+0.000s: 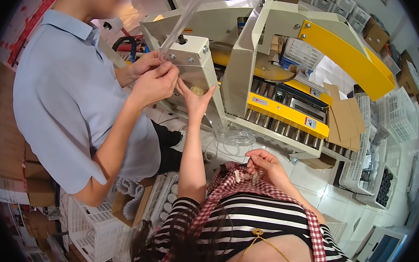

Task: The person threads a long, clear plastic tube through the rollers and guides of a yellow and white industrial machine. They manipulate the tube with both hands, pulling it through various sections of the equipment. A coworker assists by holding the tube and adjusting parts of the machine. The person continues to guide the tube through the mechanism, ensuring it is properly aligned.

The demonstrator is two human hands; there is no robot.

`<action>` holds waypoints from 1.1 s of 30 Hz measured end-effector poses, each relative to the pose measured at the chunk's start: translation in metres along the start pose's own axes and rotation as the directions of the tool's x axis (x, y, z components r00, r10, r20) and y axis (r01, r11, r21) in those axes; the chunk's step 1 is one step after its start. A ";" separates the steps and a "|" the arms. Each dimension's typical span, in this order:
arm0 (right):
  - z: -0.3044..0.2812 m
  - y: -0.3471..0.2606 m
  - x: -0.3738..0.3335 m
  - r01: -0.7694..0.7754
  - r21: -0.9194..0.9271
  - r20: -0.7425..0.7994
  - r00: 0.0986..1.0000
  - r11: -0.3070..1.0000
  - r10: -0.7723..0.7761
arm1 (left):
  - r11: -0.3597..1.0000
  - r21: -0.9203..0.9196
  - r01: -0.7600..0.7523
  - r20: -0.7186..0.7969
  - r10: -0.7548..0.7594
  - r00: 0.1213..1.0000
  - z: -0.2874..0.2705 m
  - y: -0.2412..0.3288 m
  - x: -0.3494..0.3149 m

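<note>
Left hand [195,97] raised, palm open, cupping small yellowish bits [197,90] against cream machine [242,61]. Right hand [265,165] near chest, fingers loosely curled, grip unclear. Co-worker's hands [155,77] pinch clear tube [182,19]. White crates [368,164] beside, one holding dark pieces [384,187].

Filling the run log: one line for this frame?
left hand: raised, open, against cream machine housing | right hand: at chest, pinching small pale pieces | co-worker's hands: on clear tube
</note>
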State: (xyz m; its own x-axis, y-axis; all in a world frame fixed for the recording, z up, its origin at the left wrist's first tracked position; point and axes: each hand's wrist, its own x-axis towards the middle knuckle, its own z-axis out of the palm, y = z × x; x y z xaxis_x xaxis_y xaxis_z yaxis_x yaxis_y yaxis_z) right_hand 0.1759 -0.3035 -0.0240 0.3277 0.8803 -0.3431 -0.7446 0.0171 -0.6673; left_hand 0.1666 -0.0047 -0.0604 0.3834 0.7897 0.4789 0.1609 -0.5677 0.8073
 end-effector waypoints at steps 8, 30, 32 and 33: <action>-0.001 -0.001 0.001 0.010 -0.035 -0.009 1.000 0.999 -0.010 | 1.000 0.017 0.002 0.010 -0.002 1.000 0.002 -0.005 0.000; -0.008 0.003 0.003 0.008 0.024 0.001 1.000 1.000 -0.008 | 0.997 0.024 0.078 0.028 -0.079 0.996 0.004 -0.004 0.001; -0.008 0.003 0.003 0.008 0.024 -0.003 1.000 1.000 -0.008 | 0.997 0.016 0.081 0.039 -0.082 0.996 0.003 -0.002 0.001; -0.008 0.003 0.003 0.008 0.023 -0.005 1.000 1.000 -0.008 | 0.996 0.019 0.082 0.040 -0.082 0.996 0.003 -0.002 0.001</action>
State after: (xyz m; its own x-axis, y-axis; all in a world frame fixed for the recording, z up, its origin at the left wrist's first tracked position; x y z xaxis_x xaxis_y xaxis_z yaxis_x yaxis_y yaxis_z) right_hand 0.1793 -0.3049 -0.0325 0.3360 0.8779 -0.3412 -0.7554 0.0348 -0.6544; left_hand 0.1689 -0.0037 -0.0626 0.4046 0.8240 0.3967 0.2094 -0.5057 0.8369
